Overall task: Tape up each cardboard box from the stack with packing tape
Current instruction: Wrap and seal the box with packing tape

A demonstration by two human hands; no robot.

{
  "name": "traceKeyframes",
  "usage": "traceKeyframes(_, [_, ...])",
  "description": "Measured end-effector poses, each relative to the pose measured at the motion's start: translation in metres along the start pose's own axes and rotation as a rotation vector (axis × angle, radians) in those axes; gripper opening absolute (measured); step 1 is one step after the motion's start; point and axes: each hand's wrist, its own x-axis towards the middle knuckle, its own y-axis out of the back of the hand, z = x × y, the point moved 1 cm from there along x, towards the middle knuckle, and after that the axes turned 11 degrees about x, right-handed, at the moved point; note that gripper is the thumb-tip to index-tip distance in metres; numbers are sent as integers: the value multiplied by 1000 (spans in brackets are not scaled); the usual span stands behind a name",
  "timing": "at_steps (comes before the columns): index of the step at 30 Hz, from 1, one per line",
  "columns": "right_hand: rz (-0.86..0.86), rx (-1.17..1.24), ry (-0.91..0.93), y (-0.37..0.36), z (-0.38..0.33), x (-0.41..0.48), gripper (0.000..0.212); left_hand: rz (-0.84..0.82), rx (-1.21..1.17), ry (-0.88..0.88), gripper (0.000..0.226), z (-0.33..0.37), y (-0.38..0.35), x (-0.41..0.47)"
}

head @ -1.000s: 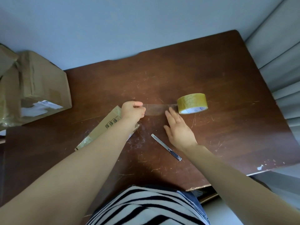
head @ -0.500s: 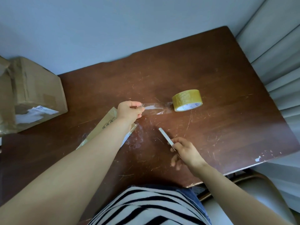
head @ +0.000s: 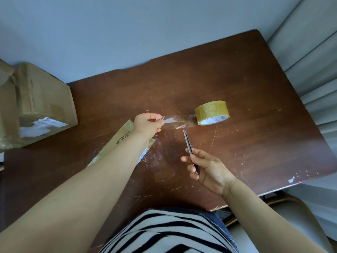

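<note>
1. Left hand: thumb and forefinger pinch the free end of a clear tape strip, drawn taut just above the table.
2. Right hand: fingers curled round the handle of a slim utility knife, its tip pointing toward the strip, just short of it.
3. Tape roll: resting on the brown table, strip attached.
4. Flattened cardboard box: under the left forearm.
5. Larger cardboard box: at the table's far-left edge.
</note>
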Motion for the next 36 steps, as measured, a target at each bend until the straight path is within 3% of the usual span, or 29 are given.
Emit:
traceKeyframes(7, [-80,81,-36,-4,-6,1,37,5,3,-7,19,-1,-1,-1])
traceKeyframes(15, [-90,-17,96,-6,-3,1,23,3,3,-21,22,0,-1,-3])
traceKeyframes(20, [-40,-88,169,-5,-1,1,30,5,6,-15,23,-1,-1,-2])
traceKeyframes(25, [116,-314,217,-6,-3,1,28,-4,-2,-7,22,-2,0,-1])
traceKeyframes(29, [137,-423,242,-9,-6,0,35,-21,-26,6,27,-2,0,-2])
traceKeyframes(36, [134,-411,327,-13,-11,9,18,-28,-36,9,39,0,0,-1])
